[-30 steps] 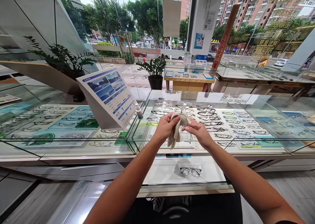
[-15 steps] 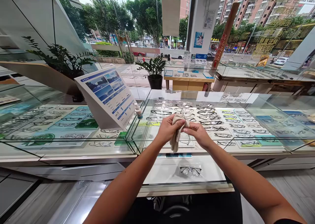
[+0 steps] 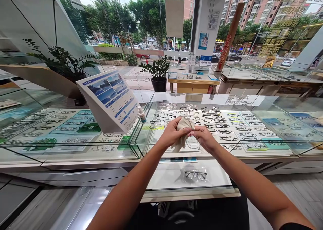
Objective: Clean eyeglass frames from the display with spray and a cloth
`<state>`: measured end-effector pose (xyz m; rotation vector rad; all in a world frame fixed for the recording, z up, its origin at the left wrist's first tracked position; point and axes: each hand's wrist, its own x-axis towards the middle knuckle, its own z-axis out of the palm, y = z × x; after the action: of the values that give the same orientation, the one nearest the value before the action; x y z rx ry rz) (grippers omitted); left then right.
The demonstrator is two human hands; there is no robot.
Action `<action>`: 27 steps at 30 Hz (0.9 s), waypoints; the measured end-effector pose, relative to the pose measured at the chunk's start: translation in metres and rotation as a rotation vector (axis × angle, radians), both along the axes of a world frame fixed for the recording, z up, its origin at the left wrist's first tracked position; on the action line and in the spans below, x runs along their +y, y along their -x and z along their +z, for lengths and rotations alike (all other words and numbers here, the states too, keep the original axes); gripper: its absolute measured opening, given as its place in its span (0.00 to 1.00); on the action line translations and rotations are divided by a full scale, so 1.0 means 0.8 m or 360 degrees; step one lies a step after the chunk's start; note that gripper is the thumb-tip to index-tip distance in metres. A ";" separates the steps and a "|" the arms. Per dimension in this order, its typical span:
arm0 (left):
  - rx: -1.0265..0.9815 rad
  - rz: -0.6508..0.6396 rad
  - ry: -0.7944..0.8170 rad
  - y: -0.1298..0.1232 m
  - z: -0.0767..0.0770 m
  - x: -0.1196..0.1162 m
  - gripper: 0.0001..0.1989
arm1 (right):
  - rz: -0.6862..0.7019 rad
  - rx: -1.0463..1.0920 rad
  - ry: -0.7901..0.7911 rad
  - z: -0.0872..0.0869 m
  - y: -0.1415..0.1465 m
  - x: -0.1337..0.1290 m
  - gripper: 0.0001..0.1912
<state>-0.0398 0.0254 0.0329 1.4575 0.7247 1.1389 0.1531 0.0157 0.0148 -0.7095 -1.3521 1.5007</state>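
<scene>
- Head view: two bare hands meet above a glass case (image 3: 214, 100) of eyewear. The left hand (image 3: 173, 134) has its fingers clamped on a bunched beige cloth (image 3: 183, 123).
- The right hand (image 3: 205, 139) has its fingers pinched together against the cloth's edge, seemingly on a thin frame (image 3: 193, 143), which shows just below them; the exact grip is hidden.
- The step in hand looks like pressing or rubbing the cloth around the frame. Moving the cloth would call for a light, steady right pinch and a looser left one.
- Nearer the wearer, dark glasses (image 3: 195, 176) lie in a clear bag on the white surface (image 3: 161, 179).
</scene>
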 end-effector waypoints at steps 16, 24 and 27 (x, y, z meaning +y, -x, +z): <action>-0.0059 -0.0028 -0.0006 -0.002 0.000 -0.003 0.27 | 0.0031 0.0066 0.0064 0.006 -0.005 -0.003 0.10; -0.0090 0.0208 -0.0047 -0.012 0.002 -0.009 0.32 | 0.0106 0.0028 -0.0018 0.004 0.001 -0.006 0.13; -0.0210 0.0204 0.0067 -0.012 0.004 -0.006 0.34 | 0.0038 0.0006 -0.0044 0.005 -0.004 -0.002 0.14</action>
<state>-0.0302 0.0204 0.0360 1.3025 0.7532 1.2974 0.1562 0.0140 0.0185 -0.6754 -1.3802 1.4985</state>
